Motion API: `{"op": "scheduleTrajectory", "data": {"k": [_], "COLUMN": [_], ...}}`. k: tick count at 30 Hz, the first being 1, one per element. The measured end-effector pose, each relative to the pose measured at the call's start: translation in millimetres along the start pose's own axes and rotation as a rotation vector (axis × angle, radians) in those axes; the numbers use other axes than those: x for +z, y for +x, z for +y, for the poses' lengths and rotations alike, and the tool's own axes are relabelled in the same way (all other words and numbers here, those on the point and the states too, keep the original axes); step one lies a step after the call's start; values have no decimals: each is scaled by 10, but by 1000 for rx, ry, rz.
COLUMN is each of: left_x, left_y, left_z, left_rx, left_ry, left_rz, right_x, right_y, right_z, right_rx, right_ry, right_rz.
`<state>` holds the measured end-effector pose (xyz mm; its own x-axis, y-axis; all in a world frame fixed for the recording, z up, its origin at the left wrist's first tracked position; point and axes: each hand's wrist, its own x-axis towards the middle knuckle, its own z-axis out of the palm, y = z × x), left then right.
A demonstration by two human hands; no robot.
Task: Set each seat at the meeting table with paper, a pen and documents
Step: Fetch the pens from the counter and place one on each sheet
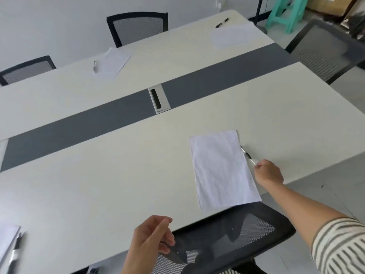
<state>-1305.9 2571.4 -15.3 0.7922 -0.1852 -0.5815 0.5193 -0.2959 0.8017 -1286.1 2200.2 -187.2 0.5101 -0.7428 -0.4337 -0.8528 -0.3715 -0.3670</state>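
A white sheet of paper lies flat near the front right edge of the meeting table, in front of a black mesh chair. My right hand is shut on the rear end of a pen, whose tip rests on the table along the sheet's right edge. My left hand hovers over the table's near edge with loosely curled fingers, holding nothing. Other seats have paper with a pen: far left paper, far right paper, near left paper.
A grey strip with a silver cable port runs down the table's middle. Black mesh chairs stand at the far side, at the far left and at the right end. A green stool stands beyond.
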Motion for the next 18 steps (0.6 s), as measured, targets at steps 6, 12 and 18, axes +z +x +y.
{"op": "scheduleTrajectory", "data": {"k": [6, 12, 18], "left_x": [-119, -75, -31], "left_y": [263, 429, 468], "left_z": [73, 175, 251], "left_rx": [-36, -21, 38], "left_ry": [18, 43, 71], "left_rz": [-29, -94, -127], "right_x": [159, 120, -116], "right_y": [63, 43, -153], "right_z": [-188, -184, -139], "right_rx": [-43, -35, -68], "right_ry": [-65, -58, 59], "right_rz": [13, -34, -15]}}
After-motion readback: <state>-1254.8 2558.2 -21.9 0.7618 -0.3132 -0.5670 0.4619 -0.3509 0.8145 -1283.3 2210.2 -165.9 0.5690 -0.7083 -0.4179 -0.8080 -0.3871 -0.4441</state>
